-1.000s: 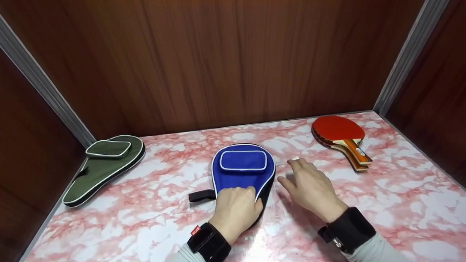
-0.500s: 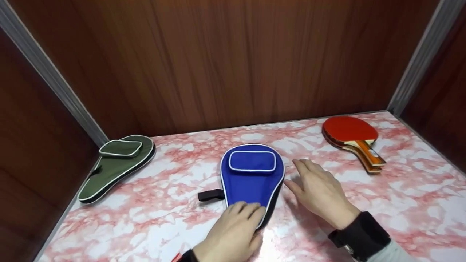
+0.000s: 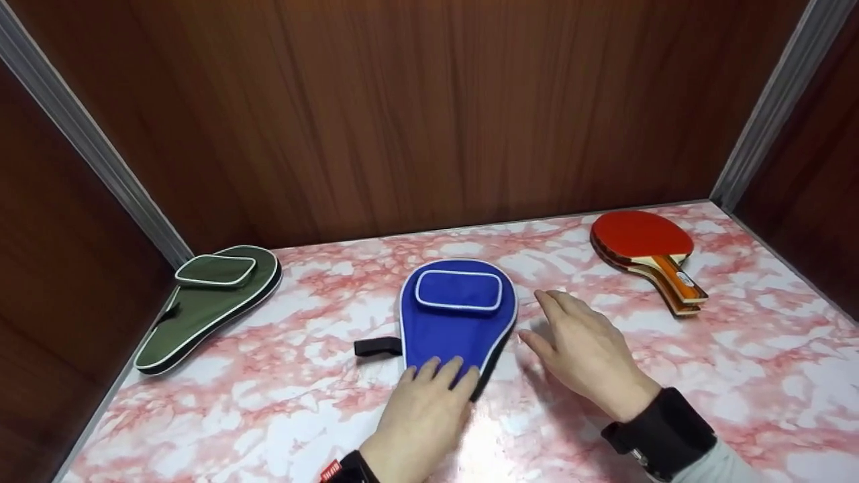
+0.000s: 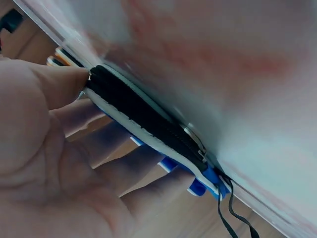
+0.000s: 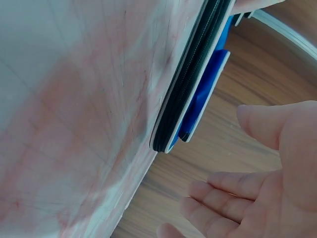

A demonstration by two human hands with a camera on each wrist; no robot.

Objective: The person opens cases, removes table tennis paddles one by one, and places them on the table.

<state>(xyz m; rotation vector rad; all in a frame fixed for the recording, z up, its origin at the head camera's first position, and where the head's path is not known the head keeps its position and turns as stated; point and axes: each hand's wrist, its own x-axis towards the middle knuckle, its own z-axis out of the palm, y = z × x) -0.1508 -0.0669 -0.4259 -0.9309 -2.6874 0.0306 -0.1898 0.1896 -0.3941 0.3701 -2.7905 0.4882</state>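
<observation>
A blue table tennis paddle case (image 3: 446, 335) with white piping and a small front pocket lies mid-table, its narrow end toward me. My left hand (image 3: 423, 416) lies over that narrow end with fingers spread and nearly straight. In the left wrist view the thumb (image 4: 69, 82) touches the end of the case beside its black zipper side (image 4: 143, 119). To the right of the case, my right hand (image 3: 580, 349) hovers with relaxed fingers and holds nothing. The right wrist view shows a gap between this hand (image 5: 252, 183) and the case (image 5: 193, 84).
Two stacked table tennis paddles (image 3: 641, 235), the upper with red rubber, lie at the back right. A green paddle case (image 3: 208, 298) is at the left edge. Brown wood-grain panels (image 3: 429, 121) enclose the pink marbled table (image 3: 268, 409) at the back and sides.
My left hand has gone from a curled grip on the narrow end to spread fingers over it. The blue case has shifted slightly away from me. The right hand stays almost still.
</observation>
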